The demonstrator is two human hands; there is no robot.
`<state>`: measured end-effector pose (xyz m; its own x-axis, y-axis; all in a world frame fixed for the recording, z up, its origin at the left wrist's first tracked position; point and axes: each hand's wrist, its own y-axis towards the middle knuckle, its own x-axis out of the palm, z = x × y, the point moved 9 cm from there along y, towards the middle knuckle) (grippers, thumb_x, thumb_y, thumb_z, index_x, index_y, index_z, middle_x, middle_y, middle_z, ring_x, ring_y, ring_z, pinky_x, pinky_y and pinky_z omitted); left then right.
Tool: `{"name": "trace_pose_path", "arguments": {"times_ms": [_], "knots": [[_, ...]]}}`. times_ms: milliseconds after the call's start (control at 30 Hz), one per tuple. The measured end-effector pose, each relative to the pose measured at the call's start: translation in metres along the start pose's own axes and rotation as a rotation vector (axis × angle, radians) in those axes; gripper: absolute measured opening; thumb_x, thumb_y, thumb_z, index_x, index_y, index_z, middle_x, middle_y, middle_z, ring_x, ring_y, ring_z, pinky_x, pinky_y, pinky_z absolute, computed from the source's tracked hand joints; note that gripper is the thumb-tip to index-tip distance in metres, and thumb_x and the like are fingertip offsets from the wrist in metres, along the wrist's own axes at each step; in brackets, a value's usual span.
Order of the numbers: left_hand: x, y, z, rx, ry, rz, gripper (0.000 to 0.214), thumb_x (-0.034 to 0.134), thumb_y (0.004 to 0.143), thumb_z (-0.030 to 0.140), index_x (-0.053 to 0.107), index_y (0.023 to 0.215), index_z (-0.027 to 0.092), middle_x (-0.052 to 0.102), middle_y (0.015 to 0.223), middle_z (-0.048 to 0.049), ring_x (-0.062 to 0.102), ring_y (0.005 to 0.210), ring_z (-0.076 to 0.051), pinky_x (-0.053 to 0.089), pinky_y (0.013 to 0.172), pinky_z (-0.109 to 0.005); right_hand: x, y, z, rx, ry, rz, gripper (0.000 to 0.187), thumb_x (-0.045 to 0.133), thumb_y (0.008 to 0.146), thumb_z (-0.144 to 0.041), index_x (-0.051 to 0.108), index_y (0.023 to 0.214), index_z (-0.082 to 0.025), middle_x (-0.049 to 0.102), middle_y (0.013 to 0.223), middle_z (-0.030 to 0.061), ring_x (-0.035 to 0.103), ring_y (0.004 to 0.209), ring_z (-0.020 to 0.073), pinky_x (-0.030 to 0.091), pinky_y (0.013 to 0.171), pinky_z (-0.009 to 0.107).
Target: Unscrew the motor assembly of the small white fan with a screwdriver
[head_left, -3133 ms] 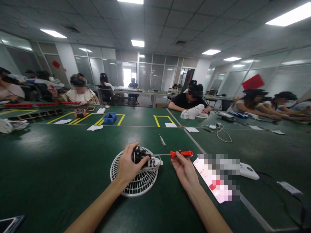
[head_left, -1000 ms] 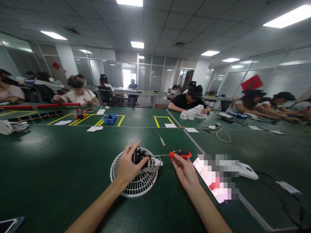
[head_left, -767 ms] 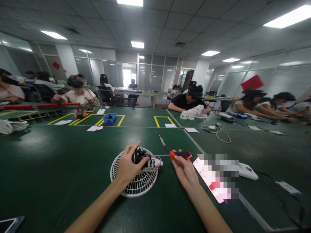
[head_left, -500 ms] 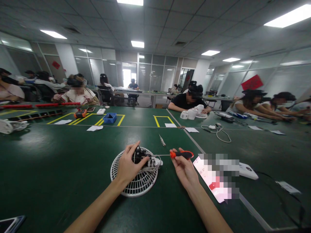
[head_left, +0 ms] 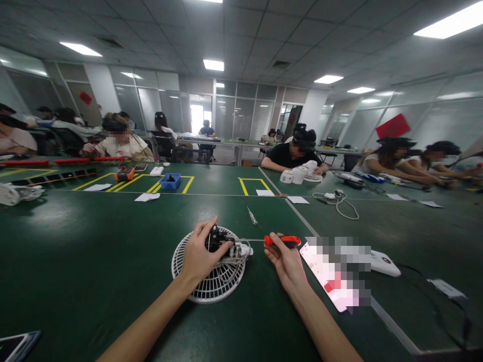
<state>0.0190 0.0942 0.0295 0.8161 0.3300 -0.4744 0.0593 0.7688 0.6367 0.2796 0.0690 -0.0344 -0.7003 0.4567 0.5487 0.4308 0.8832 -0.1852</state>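
Observation:
My left hand [head_left: 202,251] is closed around a black fan motor [head_left: 215,240], thumb on the near side and fingers on the far side. Beneath it a round white fan grille [head_left: 209,289] lies flat on the green table. White plastic parts and grey wires [head_left: 236,256] sit at the motor's right. In my right hand [head_left: 287,264] is a screwdriver [head_left: 283,240] with an orange and black handle, held level. Its shaft points left into the motor assembly; the tip is hidden among the parts. A smaller clear-handled screwdriver [head_left: 252,216] lies beyond the grille.
A lit phone [head_left: 324,281] lies right of my right hand, beside a white device [head_left: 385,263] with a black cable. Farther off are a blue bin [head_left: 170,182], paper slips [head_left: 147,197] and a coiled grey cable [head_left: 345,203]. Co-workers sit across the table.
My right hand has turned on the screwdriver handle: the thumb now lies over it and the fingers have curled below. The left hand and motor stay in place.

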Motion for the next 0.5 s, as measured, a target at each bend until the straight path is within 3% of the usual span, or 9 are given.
{"name": "trace_pose_path", "arguments": {"times_ms": [300, 500], "knots": [[-0.0008, 0.0004, -0.0007, 0.003, 0.008, 0.000, 0.065, 0.075, 0.084, 0.045, 0.053, 0.143, 0.028, 0.063, 0.121, -0.0068, 0.066, 0.108, -0.025, 0.055, 0.096, -0.045, -0.0024, 0.0006, -0.0015, 0.025, 0.021, 0.042, 0.052, 0.098, 0.054, -0.027, 0.061, 0.090, -0.021, 0.075, 0.074, 0.0003, 0.071, 0.063, 0.0154, 0.055, 0.052, 0.021], [-0.0004, -0.0003, -0.0002, 0.008, 0.007, -0.001, 0.067, 0.075, 0.084, 0.045, 0.051, 0.144, 0.028, 0.063, 0.122, -0.0074, 0.066, 0.108, -0.025, 0.055, 0.096, -0.044, -0.0074, 0.0012, -0.0082, 0.030, 0.087, 0.095, 0.030, 0.082, 0.064, -0.021, 0.056, 0.080, -0.022, 0.068, 0.068, -0.0030, 0.064, 0.058, 0.0124, 0.053, 0.052, 0.021]]}}
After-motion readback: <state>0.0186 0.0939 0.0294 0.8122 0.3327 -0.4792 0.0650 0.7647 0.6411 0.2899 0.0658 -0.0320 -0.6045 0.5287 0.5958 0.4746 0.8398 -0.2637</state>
